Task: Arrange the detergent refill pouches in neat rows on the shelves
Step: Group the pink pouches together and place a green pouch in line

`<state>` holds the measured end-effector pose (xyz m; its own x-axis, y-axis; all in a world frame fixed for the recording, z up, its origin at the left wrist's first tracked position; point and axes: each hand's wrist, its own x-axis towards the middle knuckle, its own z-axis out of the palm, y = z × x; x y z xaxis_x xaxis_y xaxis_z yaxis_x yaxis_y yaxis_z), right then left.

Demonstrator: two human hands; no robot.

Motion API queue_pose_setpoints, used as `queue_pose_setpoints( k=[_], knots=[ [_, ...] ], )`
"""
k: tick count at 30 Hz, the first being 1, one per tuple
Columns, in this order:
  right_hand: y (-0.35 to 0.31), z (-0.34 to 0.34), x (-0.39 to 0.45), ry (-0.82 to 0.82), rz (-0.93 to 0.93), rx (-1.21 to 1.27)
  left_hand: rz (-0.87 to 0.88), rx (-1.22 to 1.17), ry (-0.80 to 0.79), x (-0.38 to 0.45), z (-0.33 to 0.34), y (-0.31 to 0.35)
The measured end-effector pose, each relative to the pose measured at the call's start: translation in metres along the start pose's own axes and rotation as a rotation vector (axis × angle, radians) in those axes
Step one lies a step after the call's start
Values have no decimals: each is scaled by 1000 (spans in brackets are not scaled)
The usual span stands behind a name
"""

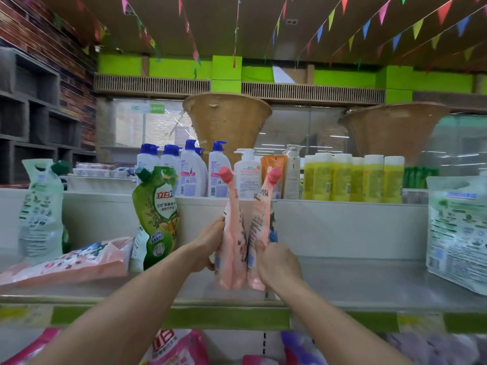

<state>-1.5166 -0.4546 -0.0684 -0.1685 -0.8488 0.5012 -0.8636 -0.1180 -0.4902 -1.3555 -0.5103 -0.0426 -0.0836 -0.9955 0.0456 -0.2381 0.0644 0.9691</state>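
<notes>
Two pink pouches point(243, 241) upright at frame centre on the shelf point(369, 283); your left hand point(210, 246) and right hand point(276, 262) each grip one. Keep bases flat, caps aligned.

The upright green plastic refill pouch with a dark green cap point(155, 219) carries large white characters "立白" on a red band, with smaller lines beneath that blur. A bright pink pouch on the lower shelf point(171, 346) shows "立白" too. Print on the two pale pink pouches stays unreadable.
</notes>
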Motion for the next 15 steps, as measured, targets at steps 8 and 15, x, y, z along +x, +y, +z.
queue_pose_setpoints(
  k=[8,15],
  knots=[
    [3,-15,-1,-1,52,-173,11,-39,62,-15,-5,1],
    [-24,-33,-20,371,-65,7,110,-27,188,-33,-33,12]
  ],
)
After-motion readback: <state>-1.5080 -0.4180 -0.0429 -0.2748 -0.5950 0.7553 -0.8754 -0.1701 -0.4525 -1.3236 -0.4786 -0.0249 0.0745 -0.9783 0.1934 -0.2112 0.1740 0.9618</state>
